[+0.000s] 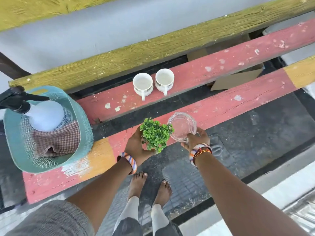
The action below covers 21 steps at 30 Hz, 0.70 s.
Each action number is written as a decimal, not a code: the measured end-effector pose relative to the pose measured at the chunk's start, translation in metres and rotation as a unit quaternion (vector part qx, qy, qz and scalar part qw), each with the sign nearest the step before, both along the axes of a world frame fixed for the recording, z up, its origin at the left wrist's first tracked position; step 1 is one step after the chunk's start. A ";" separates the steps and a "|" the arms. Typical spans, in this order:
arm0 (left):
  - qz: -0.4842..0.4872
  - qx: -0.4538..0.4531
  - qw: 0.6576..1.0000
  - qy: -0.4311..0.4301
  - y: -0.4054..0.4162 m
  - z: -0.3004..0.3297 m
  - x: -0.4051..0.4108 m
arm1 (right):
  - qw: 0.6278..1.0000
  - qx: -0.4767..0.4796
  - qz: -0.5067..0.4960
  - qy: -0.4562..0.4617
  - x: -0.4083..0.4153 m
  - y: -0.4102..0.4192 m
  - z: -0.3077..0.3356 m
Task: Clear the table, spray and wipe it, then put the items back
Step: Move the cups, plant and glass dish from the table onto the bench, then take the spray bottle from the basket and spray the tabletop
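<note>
A small green plant (156, 134) is held from below in the left hand (136, 147), whose fingers are curled around its base under the foliage, so that the pot itself cannot be made out. A clear glass ashtray (182, 127) is pinched at its near rim by the right hand (195, 139), thumb and fingers closed on the glass; whether it rests on the plank or is lifted just above it cannot be told. Both items are seen at the near edge of the front plank (238, 103) of the slatted table, which is painted red with yellow patches, and the plant's leaves are touching or just overlapping the ashtray's left side. Two white mugs (153, 83) are set side by side on the next red plank (221, 65) farther back, upright, handles turned toward the person. At the left end a teal perforated basket (81, 116) is placed on the planks; a spray bottle (46, 114) with a black trigger head and a checked cloth (56, 140) are contained in it, the cloth lying against the bottle's base. Striped bangles are worn on both wrists.
</note>
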State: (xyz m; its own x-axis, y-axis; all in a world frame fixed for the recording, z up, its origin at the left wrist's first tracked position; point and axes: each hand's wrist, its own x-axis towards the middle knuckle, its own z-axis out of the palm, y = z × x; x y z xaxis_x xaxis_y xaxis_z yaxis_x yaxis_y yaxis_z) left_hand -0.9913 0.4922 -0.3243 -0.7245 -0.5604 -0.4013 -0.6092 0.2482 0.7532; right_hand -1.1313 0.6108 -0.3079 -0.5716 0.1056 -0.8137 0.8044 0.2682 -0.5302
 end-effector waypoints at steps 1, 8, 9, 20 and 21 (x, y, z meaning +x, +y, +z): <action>0.001 -0.002 1.000 -0.004 0.000 0.000 0.003 | 1.000 0.014 0.012 0.011 0.002 0.001 0.000; 0.011 -0.093 0.996 -0.016 0.000 0.046 0.042 | 0.950 0.192 0.137 0.204 0.011 -0.009 0.043; 0.016 -0.111 0.994 0.007 -0.001 0.059 0.052 | 0.933 0.191 0.166 0.255 0.017 -0.017 0.056; 0.226 -0.300 0.925 0.056 -0.130 0.154 0.156 | 0.718 -0.107 0.578 0.373 0.125 -0.176 0.135; 0.256 -0.303 0.916 0.057 -0.145 0.157 0.169 | 0.717 -0.116 0.588 0.355 0.138 -0.191 0.130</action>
